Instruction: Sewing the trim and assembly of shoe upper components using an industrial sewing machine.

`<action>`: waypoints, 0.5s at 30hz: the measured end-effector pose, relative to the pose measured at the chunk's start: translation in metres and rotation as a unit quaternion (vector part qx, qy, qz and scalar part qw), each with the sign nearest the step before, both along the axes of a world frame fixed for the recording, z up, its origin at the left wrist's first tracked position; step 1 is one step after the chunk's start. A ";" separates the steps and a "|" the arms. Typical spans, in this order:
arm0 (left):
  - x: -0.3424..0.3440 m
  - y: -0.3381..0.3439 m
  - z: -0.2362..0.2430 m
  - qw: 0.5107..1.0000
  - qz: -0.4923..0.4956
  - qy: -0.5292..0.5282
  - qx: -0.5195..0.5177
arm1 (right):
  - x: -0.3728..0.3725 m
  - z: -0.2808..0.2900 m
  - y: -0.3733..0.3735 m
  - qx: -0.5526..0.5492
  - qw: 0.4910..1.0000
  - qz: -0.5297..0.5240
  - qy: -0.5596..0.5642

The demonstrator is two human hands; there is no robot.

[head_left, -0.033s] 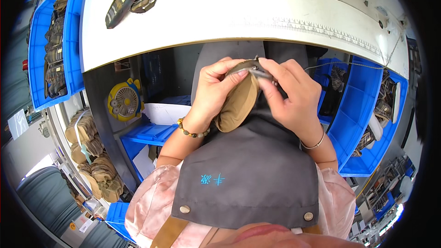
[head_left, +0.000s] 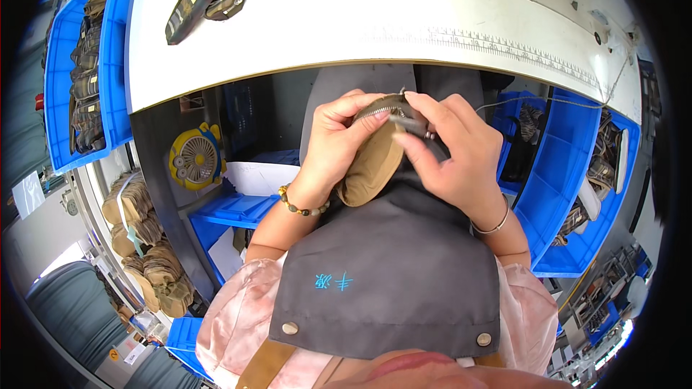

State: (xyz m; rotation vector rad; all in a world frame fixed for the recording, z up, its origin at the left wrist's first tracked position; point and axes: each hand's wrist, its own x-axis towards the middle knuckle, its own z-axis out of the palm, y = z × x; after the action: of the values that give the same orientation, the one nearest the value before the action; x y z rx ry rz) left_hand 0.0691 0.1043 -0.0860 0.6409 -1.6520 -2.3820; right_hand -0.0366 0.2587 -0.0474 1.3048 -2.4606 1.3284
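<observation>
Over my lap, my left hand pinches a khaki fabric pouch-like piece by its dark upper edge, where a metal zipper runs, thumb pressed near the teeth. My right hand has its fingers closed round a small dark-grey metal item at the right end of the zipper; motion blur hides whether it is a tool or a fitting. The piece's lower part hangs below my fingers, just above my grey apron.
Plaid pieces lie on the white table. Blue bins at the left and beneath the right side hold more pieces. Under the table sits a yellow fan, beside bundled khaki pieces at lower left.
My right thumb and the dark item in that hand have shifted very slightly, the thumb toward the left. My left hand and the piece are almost unchanged.
</observation>
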 end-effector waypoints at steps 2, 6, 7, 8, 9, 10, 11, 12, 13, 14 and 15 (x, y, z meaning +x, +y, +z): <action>-0.001 -0.002 -0.001 0.999 -0.008 -0.006 -0.032 | 0.002 0.001 -0.004 0.005 0.999 0.025 -0.019; -0.003 -0.001 0.002 0.994 -0.012 -0.013 -0.112 | -0.003 -0.016 -0.008 0.000 0.995 0.027 0.095; -0.002 0.000 0.001 0.993 -0.010 -0.014 -0.113 | -0.005 -0.019 -0.009 -0.001 0.995 0.028 0.094; 0.000 0.001 -0.001 0.989 -0.001 0.006 -0.147 | -0.007 -0.022 -0.009 -0.004 0.993 0.041 0.112; 0.000 0.002 -0.002 0.983 0.007 0.026 -0.180 | -0.008 -0.024 -0.008 -0.008 0.990 0.053 0.129; 0.001 0.004 -0.002 0.983 0.008 0.026 -0.180 | -0.007 -0.024 -0.008 -0.008 0.990 0.053 0.129; 0.002 0.006 -0.001 0.978 0.023 0.021 -0.208 | -0.006 -0.024 -0.007 -0.016 0.987 0.061 0.145; 0.002 0.007 0.000 0.971 0.038 0.016 -0.235 | -0.005 -0.025 -0.006 -0.023 0.984 0.068 0.160; 0.000 0.008 -0.001 0.971 0.038 0.016 -0.235 | -0.002 -0.025 -0.006 -0.023 0.984 0.068 0.160; -0.003 0.008 -0.002 0.963 0.051 0.005 -0.264 | 0.002 -0.027 -0.007 -0.046 0.983 0.076 0.158; -0.007 0.007 -0.003 0.954 0.063 -0.006 -0.293 | 0.005 -0.027 -0.007 -0.068 0.982 0.084 0.156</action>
State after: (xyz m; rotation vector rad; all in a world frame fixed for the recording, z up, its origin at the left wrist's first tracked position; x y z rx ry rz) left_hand 0.0623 0.1117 -0.0894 0.6168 -2.1058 -1.6664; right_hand -0.0318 0.2515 -0.0744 1.5773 -2.0550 1.1909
